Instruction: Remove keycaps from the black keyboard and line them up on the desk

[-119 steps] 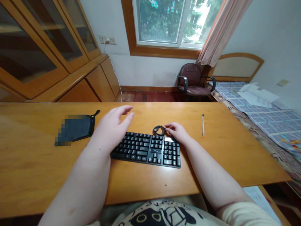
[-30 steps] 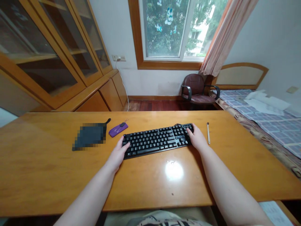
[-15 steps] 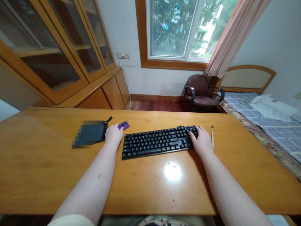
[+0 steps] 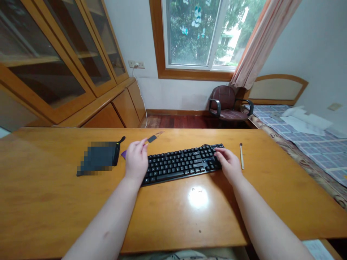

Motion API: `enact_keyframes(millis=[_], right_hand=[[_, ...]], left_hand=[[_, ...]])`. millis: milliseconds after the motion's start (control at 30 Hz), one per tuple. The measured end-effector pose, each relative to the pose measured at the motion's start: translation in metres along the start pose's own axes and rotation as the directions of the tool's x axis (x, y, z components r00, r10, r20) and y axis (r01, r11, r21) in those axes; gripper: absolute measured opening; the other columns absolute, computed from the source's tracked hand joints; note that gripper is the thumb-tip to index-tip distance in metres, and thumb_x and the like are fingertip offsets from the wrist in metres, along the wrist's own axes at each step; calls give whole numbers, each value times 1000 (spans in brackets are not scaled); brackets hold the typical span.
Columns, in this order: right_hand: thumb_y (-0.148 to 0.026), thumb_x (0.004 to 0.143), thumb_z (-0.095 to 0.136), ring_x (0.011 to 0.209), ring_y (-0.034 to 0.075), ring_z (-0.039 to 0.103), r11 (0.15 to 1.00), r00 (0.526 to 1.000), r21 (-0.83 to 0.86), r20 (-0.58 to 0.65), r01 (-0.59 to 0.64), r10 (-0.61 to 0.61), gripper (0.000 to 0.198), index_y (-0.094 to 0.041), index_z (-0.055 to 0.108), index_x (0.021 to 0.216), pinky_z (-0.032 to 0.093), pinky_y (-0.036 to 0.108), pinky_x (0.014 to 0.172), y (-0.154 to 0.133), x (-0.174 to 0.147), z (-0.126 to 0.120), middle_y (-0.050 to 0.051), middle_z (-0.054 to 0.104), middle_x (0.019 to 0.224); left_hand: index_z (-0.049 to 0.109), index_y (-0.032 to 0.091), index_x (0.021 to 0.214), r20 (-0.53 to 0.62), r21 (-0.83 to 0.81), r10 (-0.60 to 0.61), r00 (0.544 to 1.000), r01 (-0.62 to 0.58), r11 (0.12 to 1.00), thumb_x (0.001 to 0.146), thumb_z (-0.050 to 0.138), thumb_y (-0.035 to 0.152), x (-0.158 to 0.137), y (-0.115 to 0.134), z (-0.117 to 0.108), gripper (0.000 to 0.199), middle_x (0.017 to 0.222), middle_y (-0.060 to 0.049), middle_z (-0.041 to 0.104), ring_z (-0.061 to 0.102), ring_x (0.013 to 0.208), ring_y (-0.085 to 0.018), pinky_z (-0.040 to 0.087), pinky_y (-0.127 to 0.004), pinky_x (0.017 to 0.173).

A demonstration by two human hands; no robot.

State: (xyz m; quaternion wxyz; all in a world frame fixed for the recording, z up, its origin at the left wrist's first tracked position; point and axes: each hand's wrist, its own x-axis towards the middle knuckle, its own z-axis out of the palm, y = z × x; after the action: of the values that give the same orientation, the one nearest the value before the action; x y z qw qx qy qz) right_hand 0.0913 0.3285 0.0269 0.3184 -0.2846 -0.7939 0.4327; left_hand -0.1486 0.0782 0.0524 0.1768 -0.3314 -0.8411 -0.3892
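Observation:
A black keyboard (image 4: pixel 176 168) lies slightly aslant on the wooden desk. Over its left end is my left hand (image 4: pixel 137 160), fingers pinched together. From those fingertips sticks out a small dark rectangular piece (image 4: pixel 152 138) with thin reddish strings. Left of the same hand, the corner of a flat purple item (image 4: pixel 124 154) shows; the hand hides the rest. My right hand (image 4: pixel 229 164) is over the keyboard's number pad, its fingers loosely bent, thumb a little apart, and no object shows in it.
To the left lies a dark zippered pouch (image 4: pixel 100 158), partly pixelated. A slim spoon-like stick (image 4: pixel 241 156) rests right of the keyboard. Beyond the desk (image 4: pixel 168 216) stand a glass-fronted cabinet (image 4: pixel 89 94), a maroon armchair (image 4: pixel 225 99) and a bed (image 4: pixel 292 122).
My left hand has shifted right over the keyboard's end. The dark piece has come apart from the purple item. My right hand has slid inward from the keyboard's right edge.

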Motion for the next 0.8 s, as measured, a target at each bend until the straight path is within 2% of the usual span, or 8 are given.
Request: enact_keyframes(millis=[100,167,233,333,433,467,600,800], right_hand=[[-57,76,53,72,18,59,900,899,409,435,-152,-46,60,-19,52,123,49,37,72,-15,-21,26,12,62,109],[-66,77,43,85,21,62,792,855,553,512,-259,-78,68,-23,46,130,49,39,75,-22,-32,42,12,59,118],[-69,82,28,99,25,60,747,864,585,502,-315,-28,67,-22,53,123,48,41,81,-27,-39,51,12,60,117],[-62,87,22,98,25,60,777,943,574,325,-256,70,62,-19,64,98,47,41,85,-26,-35,47,12,67,99],[-55,88,29,74,20,62,861,996,502,2,-82,93,50,-19,64,91,49,38,77,-16,-17,24,5,62,67],[-54,88,32,66,18,60,899,993,437,-87,-37,83,47,-19,64,90,49,35,72,-11,-10,13,2,56,60],[-56,86,35,60,15,53,997,935,70,-351,-26,49,52,-15,66,88,42,28,56,16,18,-34,4,58,66],[-58,79,43,49,12,48,963,907,34,-329,-269,264,54,-10,65,88,36,26,48,51,38,-64,9,65,76]], left_hand=[[56,22,120,161,-201,216,963,-182,962,91,38,27,-40,58,15,35,98,-8,56,53,95,-20,45,-35,86],[55,23,121,287,-287,374,882,-294,912,91,38,25,-65,87,28,34,100,-9,58,54,95,-20,45,-35,84],[54,23,121,373,-311,473,798,-373,874,90,40,24,-77,102,39,34,99,-8,61,54,95,-19,45,-36,86],[37,21,135,468,-182,497,731,-471,863,85,50,35,-72,95,50,54,119,-11,56,47,115,-24,31,-46,103],[15,16,144,531,103,303,791,-415,904,59,67,62,-50,68,55,110,145,-23,25,19,134,-41,5,-64,104],[14,17,144,579,132,274,768,-420,898,52,69,66,-43,58,56,117,147,-23,20,14,134,-43,2,-65,102],[15,24,144,704,87,258,662,-440,894,41,74,63,-31,36,59,125,145,-21,24,20,133,-43,8,-63,103],[26,22,141,629,-4,366,686,-468,884,45,77,48,-35,42,51,111,136,-17,37,32,125,-37,13,-57,107]])
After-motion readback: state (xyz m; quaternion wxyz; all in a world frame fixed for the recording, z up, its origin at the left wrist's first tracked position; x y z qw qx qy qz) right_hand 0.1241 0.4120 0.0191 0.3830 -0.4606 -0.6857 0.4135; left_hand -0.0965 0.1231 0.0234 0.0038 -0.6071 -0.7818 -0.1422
